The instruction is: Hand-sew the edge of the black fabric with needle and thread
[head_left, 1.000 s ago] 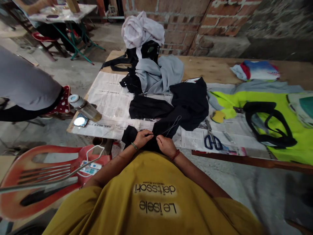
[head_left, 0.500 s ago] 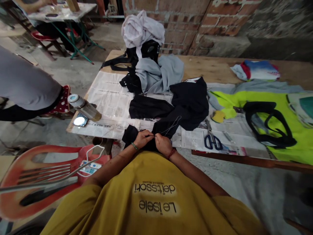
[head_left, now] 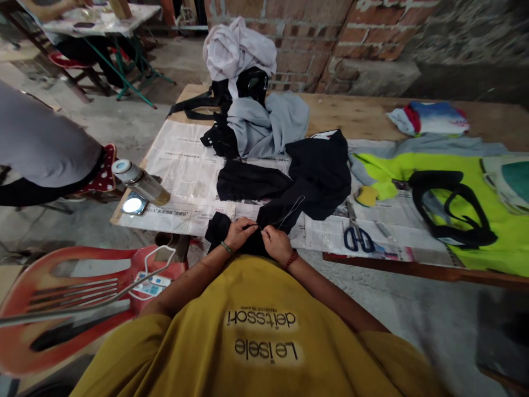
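A black garment (head_left: 318, 182) lies across the table's front edge and hangs toward my lap. My left hand (head_left: 241, 234) is closed, thumb and fingertips pinching a fold of this dark cloth. Close beside it, my right hand (head_left: 276, 243) is pinched shut at the same spot; whatever its fingertips hold is too small to make out. A pale thread (head_left: 294, 208) makes a long loop over the cloth just beyond my right hand. Dark-handled scissors (head_left: 359, 238) rest on newspaper further right.
Newspaper (head_left: 177, 154) covers part of the wooden table. A bottle (head_left: 142, 183) and a lit phone (head_left: 134, 203) stand at the left. Grey cloth (head_left: 273, 124) is piled behind; neon-yellow cloth (head_left: 508, 242) lies right. A red chair (head_left: 95, 256) is at my left, with a seated person (head_left: 45, 138) beyond.
My hands have shifted only slightly, with a small gap opening between the fingertips. The whole view has slid a little; the garment and thread stay in place.
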`<state>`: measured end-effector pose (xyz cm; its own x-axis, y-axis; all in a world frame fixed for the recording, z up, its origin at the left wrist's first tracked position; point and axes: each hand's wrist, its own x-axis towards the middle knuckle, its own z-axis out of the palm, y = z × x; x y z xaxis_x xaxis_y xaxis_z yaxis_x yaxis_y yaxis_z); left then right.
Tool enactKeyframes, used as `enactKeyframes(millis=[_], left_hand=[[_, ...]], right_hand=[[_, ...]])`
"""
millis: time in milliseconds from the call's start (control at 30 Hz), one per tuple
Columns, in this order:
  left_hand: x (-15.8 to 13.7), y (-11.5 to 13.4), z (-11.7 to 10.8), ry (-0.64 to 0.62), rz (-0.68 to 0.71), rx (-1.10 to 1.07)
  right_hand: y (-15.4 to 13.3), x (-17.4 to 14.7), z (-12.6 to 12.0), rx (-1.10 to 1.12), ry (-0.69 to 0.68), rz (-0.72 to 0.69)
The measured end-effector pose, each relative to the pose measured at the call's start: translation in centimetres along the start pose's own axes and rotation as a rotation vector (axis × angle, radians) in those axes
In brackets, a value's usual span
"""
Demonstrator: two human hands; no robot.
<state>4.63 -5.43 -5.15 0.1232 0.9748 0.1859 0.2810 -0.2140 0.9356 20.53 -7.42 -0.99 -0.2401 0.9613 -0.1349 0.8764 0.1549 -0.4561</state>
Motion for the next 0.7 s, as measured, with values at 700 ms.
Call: enactKeyframes(millis=[700], left_hand=[[-0.1, 0.1, -0.1, -0.041, 0.152, 0.032]], right_hand=[[1.1, 5.5, -5.8, 0.156, -0.001, -0.166]])
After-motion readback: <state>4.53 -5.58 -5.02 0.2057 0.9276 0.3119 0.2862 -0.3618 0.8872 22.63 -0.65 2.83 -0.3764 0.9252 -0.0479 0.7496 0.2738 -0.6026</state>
